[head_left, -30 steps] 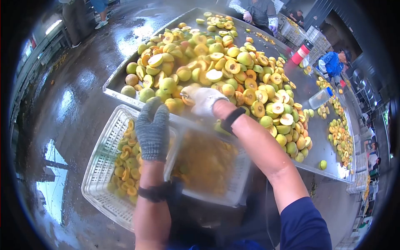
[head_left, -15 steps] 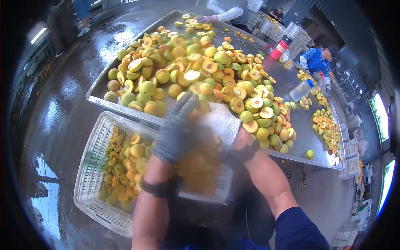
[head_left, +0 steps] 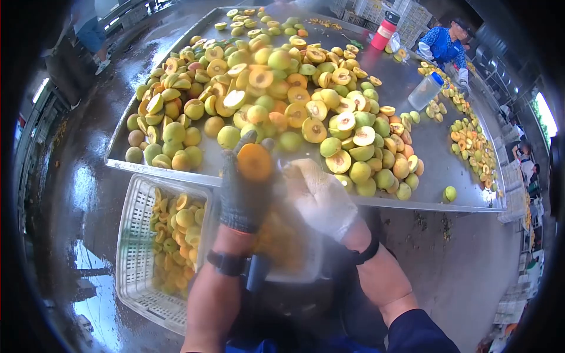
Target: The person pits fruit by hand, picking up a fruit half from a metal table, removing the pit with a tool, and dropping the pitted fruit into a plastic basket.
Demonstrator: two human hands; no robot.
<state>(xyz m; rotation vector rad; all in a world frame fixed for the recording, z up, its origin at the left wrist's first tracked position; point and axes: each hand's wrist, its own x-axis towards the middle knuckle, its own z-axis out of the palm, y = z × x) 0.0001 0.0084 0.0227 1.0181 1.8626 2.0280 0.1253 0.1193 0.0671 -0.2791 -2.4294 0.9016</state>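
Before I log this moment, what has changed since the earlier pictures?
The right hand has drawn back from the fruit heap toward the person; the left hand now holds a cut fruit half, orange face showing. The red flask and blue-capped bottle stayed put on the metal table.

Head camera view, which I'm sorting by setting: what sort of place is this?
Probably a fruit-processing workshop: halved fruit heaped on a metal table, a plastic crate of more beside it, and a person in blue beyond.

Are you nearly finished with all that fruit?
Probably not. Fruit pieces already sit in the white basket. The left hand holds a cut half, with the right hand nearby. A big pile is left on the metal table.
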